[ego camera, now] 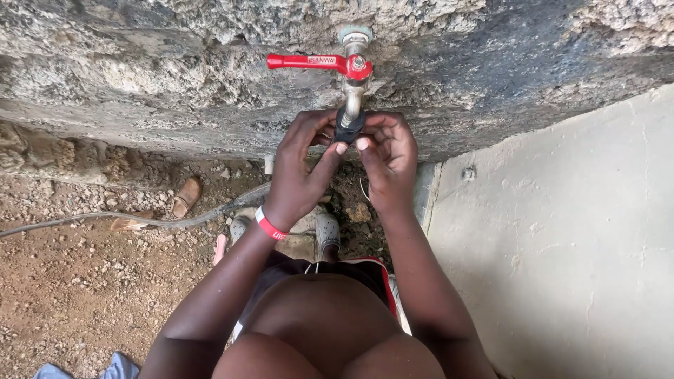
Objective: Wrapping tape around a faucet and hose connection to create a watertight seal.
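A metal tap (pixel 353 84) with a red lever handle (pixel 309 62) juts from a rough stone wall (pixel 140 77). A black rubber band or hose end (pixel 347 127) wraps the tap's spout. My left hand (pixel 298 168), with a red wristband, grips that black piece from the left, thumb pressed against it. From the right, my right hand (pixel 388 158) pinches the same piece with its fingertips. Both hands meet just under the spout.
A grey hose (pixel 126 221) runs across the gravelly dirt ground at the left. A brown sandal (pixel 186 196) lies near the wall base. A smooth concrete slab (pixel 562 238) fills the right side. My feet in grey shoes (pixel 326 231) stand below the tap.
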